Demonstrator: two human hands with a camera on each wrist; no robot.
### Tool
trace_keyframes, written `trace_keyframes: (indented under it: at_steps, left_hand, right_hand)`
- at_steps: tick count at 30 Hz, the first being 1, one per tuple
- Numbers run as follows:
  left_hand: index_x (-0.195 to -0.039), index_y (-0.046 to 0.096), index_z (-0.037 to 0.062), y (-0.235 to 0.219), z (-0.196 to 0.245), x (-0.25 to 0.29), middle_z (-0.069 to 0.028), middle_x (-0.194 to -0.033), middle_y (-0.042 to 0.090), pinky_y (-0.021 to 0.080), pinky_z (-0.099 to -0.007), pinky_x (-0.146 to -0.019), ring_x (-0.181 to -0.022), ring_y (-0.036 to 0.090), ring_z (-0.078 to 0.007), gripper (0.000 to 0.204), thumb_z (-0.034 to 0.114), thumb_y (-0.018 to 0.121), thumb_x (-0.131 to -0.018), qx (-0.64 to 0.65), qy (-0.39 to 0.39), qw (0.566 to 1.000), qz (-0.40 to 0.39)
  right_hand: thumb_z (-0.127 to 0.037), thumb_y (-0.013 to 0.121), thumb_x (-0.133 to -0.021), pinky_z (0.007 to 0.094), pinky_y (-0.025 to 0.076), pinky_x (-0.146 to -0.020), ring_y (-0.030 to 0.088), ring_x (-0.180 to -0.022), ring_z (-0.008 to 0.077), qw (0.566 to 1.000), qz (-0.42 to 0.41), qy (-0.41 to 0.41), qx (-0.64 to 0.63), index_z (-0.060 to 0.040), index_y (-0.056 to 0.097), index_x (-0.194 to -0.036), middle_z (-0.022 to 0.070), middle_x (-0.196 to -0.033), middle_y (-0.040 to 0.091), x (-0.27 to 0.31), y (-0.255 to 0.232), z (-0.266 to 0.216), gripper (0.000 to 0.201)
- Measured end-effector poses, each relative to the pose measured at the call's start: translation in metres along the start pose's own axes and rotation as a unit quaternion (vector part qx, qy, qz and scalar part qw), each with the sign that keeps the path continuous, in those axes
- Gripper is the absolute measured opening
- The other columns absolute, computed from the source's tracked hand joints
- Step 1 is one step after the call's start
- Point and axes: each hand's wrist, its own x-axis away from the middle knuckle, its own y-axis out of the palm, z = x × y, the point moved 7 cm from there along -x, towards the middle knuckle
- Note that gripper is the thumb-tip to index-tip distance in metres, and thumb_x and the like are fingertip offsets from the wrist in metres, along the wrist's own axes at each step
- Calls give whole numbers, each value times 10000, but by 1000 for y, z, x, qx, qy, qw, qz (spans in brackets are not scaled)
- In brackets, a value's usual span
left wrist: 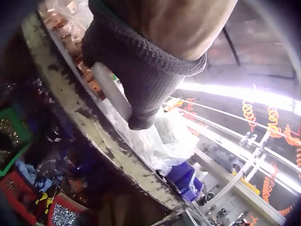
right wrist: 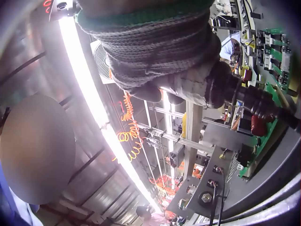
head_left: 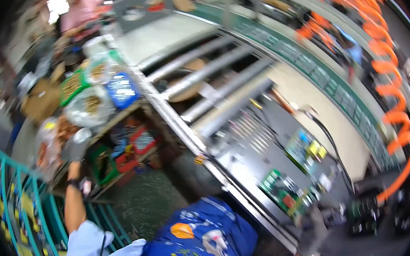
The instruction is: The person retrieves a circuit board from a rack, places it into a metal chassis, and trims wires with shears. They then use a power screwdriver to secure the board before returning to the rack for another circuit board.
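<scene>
Grey-gloved right hand [head_left: 314,231] gripping power screwdriver [right wrist: 244,96] over circuit board [head_left: 285,189]; left hand [head_left: 76,146] dipping into parts bag [head_left: 89,104], grip unclear; fastening apparently unfinished.

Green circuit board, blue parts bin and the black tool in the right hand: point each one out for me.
green circuit board [head_left: 280,187], head view, middle of the board.
blue parts bin [head_left: 122,90], head view, its top face.
black tool [right wrist: 247,96], right wrist view, its barrel just past the gloved right hand [right wrist: 160,56].
</scene>
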Motion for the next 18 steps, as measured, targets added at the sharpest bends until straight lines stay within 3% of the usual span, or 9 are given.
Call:
trace_keyframes:
  at_steps: [2, 4, 5, 7, 8, 10, 12, 16, 18]
  left_hand:
    - [-1203, 687, 59, 13, 7, 17, -197, -1127, 735, 555, -467, -866, -1022, 706, -356, 562, 470, 771, -830, 85, 101, 991, -13]
    - [-1353, 598, -5, 30, 14, 37, -189, -1235, 687, 512, -430, -1010, -1154, 657, -323, 678, 282, 851, -793, 175, 173, 969, -33]
    - [-1387, 563, -17, 20, 53, 62, -197, -1284, 654, 493, -423, -1042, -1201, 630, -326, 728, 268, 856, -784, 234, 176, 950, -113]
    - [-1296, 589, -27, -24, 140, 138, -179, -1154, 657, 517, -407, -933, -1040, 649, -314, 644, 187, 847, -745, 304, 274, 903, -132]
    - [-1171, 649, -25, -49, 177, 171, -154, -974, 694, 560, -397, -792, -832, 694, -299, 511, 118, 833, -716, 321, 370, 869, -71]
    - [-1201, 616, -19, -78, 242, 229, -173, -1062, 667, 538, -408, -860, -922, 666, -353, 641, 163, 873, -642, 285, 478, 821, -127]
    - [-1323, 547, 6, -72, 270, 278, -164, -1253, 569, 453, -429, -1048, -1179, 562, -333, 824, 202, 886, -597, 303, 505, 778, -221]
    - [-1316, 556, 26, -84, 362, 402, -174, -1264, 562, 457, -464, -1023, -1158, 548, -373, 884, 351, 935, -586, 327, 700, 545, -327]
    - [-1331, 554, 22, -71, 381, 439, -178, -1266, 560, 460, -475, -1023, -1151, 543, -389, 932, 426, 936, -584, 297, 729, 509, -350]
  right_hand:
    - [54, 736, -839, 274, 464, -490, 568, -648, 109, 1000, 10, -12, -13, -23, 654, -1152, 34, -834, 617, 3, -6, 1, 332]
    - [16, 771, -836, 277, 526, -535, 625, -653, 125, 999, -26, -31, -34, 4, 658, -1098, 62, -846, 668, 5, 1, -9, 286]
    - [16, 763, -837, 274, 518, -534, 611, -634, 120, 998, -43, -9, -43, 2, 656, -1083, 70, -868, 676, 8, 7, -15, 269]
    - [36, 743, -836, 266, 492, -524, 593, -616, 105, 998, -40, 12, -39, -5, 647, -1042, 75, -871, 672, 9, 8, -14, 231]
    - [45, 738, -834, 263, 482, -519, 589, -614, 99, 998, -49, 18, -46, -5, 643, -1031, 76, -872, 670, 10, 10, -15, 225]
    - [60, 723, -836, 256, 470, -512, 587, -607, 90, 998, -49, 8, -41, -6, 637, -1018, 73, -849, 664, 14, 14, -19, 212]
    - [65, 719, -836, 252, 467, -510, 588, -604, 90, 999, -37, 0, -23, -6, 638, -1020, 69, -841, 662, 19, 12, -23, 214]
    - [71, 729, -821, 242, 478, -521, 593, -619, 77, 999, 1, -45, 6, -8, 651, -996, 58, -851, 669, 26, -9, -17, 207]
    - [64, 733, -826, 246, 503, -579, 611, -684, 88, 997, 21, -69, 21, -9, 656, -1002, 59, -886, 675, 31, -19, -16, 206]
